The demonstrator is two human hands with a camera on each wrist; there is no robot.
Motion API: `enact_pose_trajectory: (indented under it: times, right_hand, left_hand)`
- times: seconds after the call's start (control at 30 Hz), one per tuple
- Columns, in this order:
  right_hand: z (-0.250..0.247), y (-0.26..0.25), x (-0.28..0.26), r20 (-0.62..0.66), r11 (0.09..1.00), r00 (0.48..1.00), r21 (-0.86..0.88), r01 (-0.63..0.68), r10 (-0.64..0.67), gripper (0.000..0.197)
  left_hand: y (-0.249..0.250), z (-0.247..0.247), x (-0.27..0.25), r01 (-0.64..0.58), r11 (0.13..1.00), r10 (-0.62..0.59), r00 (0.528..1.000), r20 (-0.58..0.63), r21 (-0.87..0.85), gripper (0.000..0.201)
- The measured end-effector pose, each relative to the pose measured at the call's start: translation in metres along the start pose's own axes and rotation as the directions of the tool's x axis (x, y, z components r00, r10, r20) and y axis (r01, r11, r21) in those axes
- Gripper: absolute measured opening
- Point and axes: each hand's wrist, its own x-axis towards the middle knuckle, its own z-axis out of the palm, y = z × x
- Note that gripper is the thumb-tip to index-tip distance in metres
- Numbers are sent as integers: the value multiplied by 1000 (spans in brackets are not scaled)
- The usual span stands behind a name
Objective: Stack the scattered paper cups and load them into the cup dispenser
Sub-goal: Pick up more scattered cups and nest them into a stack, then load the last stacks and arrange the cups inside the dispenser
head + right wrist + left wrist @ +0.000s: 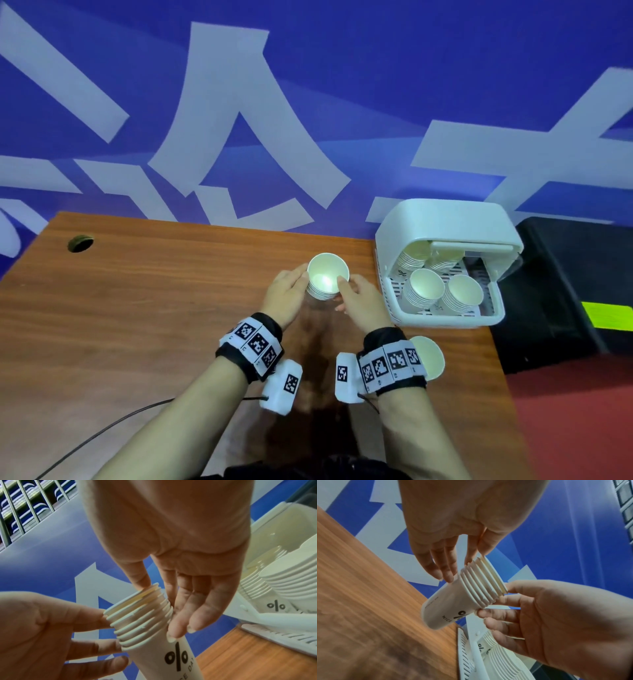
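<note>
A stack of several white paper cups [327, 279] with a black "%" print is held just above the wooden table [171, 308]. My left hand [298, 281] holds it from the left, thumb at the top rim [485, 551] and fingers [447, 574] on the wall. My right hand [346, 291] grips it from the right, thumb on the rim and fingertips [171, 635] on the side. The stack [464, 595] [145, 622] is tilted. The white cup dispenser [445, 320] stands to the right, lid raised, holding several cup stacks. One loose cup [430, 356] sits by my right wrist, partly hidden.
A black box [565, 291] with a green label stands right of the dispenser. A round cable hole [80, 243] lies at the table's far left. A blue and white wall rises behind the table. A black cable [102, 431] trails from my left wrist.
</note>
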Motion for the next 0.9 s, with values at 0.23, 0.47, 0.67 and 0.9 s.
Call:
enact_pose_trajectory:
  times: [0.23,0.47,0.67,0.9]
  right_hand:
    - [-47,18,-26,-102,998,995,59,18,-12,24]
    - [-101,37,-46,-196,993,980,115,4,18,26]
    - [-135,64,-48,-270,977,960,212,-22,80,30]
    - [-182,90,-47,-257,856,939,513,-69,229,23]
  left_hand:
    - [34,42,-20,-84,996,81,995,67,43,35]
    - [66,90,-30,-152,986,138,976,171,74,37]
    - [82,131,-30,-150,988,137,959,248,34,37]
    - [92,172,-34,-189,982,182,929,323,-8,35]
